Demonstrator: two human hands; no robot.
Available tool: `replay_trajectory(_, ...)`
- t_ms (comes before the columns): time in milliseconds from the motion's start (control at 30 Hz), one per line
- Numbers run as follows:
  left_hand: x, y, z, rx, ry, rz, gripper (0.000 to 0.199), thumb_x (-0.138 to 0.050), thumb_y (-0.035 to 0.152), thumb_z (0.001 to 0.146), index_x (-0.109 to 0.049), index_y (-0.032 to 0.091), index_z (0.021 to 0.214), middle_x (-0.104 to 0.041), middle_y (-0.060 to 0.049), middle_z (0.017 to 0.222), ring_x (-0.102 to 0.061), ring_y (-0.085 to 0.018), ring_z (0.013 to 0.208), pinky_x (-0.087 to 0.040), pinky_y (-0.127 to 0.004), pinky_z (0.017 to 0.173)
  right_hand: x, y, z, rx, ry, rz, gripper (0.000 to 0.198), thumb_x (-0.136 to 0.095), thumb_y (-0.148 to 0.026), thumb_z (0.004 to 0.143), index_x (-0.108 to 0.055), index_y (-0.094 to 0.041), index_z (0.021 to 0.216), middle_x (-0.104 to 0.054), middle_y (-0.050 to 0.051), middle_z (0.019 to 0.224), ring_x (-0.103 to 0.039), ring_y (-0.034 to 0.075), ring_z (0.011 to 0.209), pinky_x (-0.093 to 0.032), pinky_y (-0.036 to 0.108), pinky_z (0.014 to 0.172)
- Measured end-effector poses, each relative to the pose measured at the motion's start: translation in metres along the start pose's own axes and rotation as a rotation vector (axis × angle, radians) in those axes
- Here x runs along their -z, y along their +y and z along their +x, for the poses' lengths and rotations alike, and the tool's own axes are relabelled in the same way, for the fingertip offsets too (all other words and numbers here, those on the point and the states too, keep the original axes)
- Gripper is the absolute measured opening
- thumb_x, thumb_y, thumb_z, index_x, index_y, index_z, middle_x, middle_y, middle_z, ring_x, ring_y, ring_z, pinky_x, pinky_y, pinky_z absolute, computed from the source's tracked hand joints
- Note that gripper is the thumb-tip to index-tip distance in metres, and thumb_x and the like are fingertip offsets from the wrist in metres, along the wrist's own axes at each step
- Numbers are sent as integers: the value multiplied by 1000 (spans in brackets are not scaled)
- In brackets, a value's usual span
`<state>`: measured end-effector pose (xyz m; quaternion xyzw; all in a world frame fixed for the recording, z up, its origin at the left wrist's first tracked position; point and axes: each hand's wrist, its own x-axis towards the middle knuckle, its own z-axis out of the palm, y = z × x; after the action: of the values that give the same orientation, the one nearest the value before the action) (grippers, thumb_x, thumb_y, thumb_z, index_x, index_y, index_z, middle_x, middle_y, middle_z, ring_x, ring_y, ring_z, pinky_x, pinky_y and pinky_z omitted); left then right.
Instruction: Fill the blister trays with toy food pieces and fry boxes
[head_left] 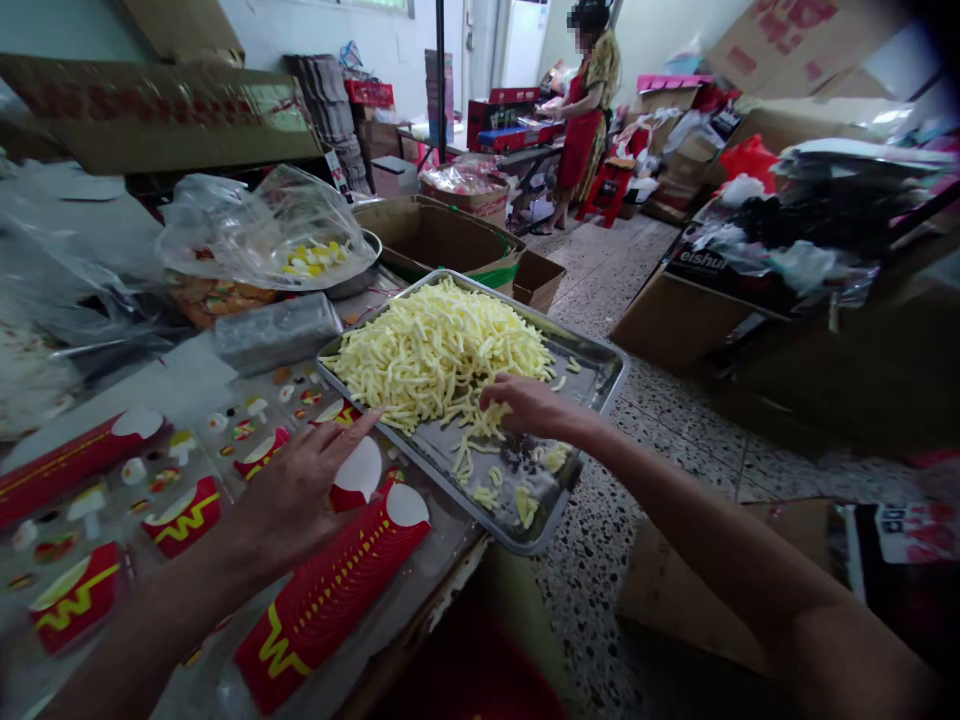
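A shallow metal tray (pixel 592 375) holds a big heap of pale yellow, French-fry-shaped pieces (pixel 442 340), with a few scattered toward its near corner. Inside the tray, my right hand (pixel 521 402) has its fingers curled down around some of the pieces at the heap's edge; its fingertips are partly hidden. My left hand (pixel 311 475) is open, palm down, its fingers stretched toward the tray's left rim. Beside its thumb lies a small red fry carton (pixel 349 495). Just nearer is a long nested stack of red cartons (pixel 337 590) with yellow zigzag marks.
Clear plastic packs (pixel 161 480) of small cartons and toy food pieces cover the table at left. Behind stand a plastic-covered bowl (pixel 352 270) and an open cardboard box (pixel 435 235). More boxes (pixel 690 315) line the right. A person in a red apron (pixel 581 140) stands far back.
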<state>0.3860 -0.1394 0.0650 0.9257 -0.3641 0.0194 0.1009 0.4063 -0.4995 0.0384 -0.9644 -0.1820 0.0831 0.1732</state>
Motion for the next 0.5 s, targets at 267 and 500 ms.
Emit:
replay_trajectory(267,-9,22,25,-37,-52,-135,99,-67,65,83,-21,29,163,-54,-14,149,-52,-36,133,-44,-51,109,-10,31,-21,-88,290,86,24,-81,-23,82,-80,-27,106,-68,4,98,-58,15,77,-42,28,71)
replay_trajectory(500,-20,14,37,-17,-50,-67,96,-65,68,83,-30,22,160,-61,-16,134,-59,-35,120,-46,-47,103,-11,42,-26,-139,317,-153,48,-61,3,81,-82,-33,105,-66,8,123,-57,26,105,-43,37,90)
